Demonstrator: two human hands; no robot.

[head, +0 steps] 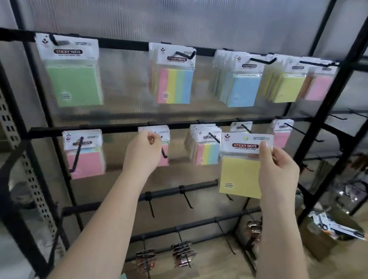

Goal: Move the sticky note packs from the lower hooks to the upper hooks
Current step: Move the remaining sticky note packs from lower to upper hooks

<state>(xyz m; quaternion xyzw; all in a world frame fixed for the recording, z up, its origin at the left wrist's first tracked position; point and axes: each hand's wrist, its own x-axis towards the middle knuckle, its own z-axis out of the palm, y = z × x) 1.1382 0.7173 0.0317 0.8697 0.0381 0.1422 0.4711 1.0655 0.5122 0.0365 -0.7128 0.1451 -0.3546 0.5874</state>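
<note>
Now the right hand point(275, 166) pinches a yellow sticky note pack point(243, 164) off its hook, while the left hand point(144, 148) pinches a pink pack point(162, 160) hanging on the lower hook point(164, 153).

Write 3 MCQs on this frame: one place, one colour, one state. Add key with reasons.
1. Where is the green pack?
A. Far left hook of the upper rail
B. Far right hook of the lower rail
C. In the box on the floor

2. What colour are the notes in the pack held by the right hand?
A. Pink
B. Blue
C. Yellow

3. What is the left hand doing?
A. Hanging open away from the rack
B. Pinching a pack on a lower hook
C. Resting flat on the floor

Key:
1 A, it hangs at the left end of the upper rail.
2 C, a yellow pad shows below the white header card.
3 B, its fingers close on the header of a pack on the lower rail.
</note>
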